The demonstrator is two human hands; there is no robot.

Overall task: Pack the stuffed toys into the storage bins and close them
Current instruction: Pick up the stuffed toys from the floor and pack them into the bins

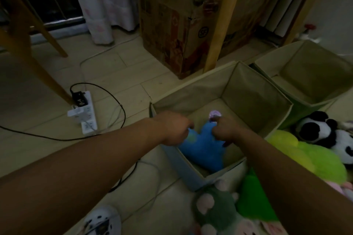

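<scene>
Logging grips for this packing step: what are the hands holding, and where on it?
Both hands grip the blue stuffed toy by its upper lobes, left hand on one, right hand on the other, inside the near storage bin.

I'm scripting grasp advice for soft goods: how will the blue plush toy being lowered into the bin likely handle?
The blue plush toy probably flops: it sags between the left hand and right hand that pinch its top. It looks light, since fingertip holds carry it. It should squash easily into the open fabric bin, and is unlikely to roll.

Bare forearms (no sleeves), spotted slipper point(101, 221).
</scene>
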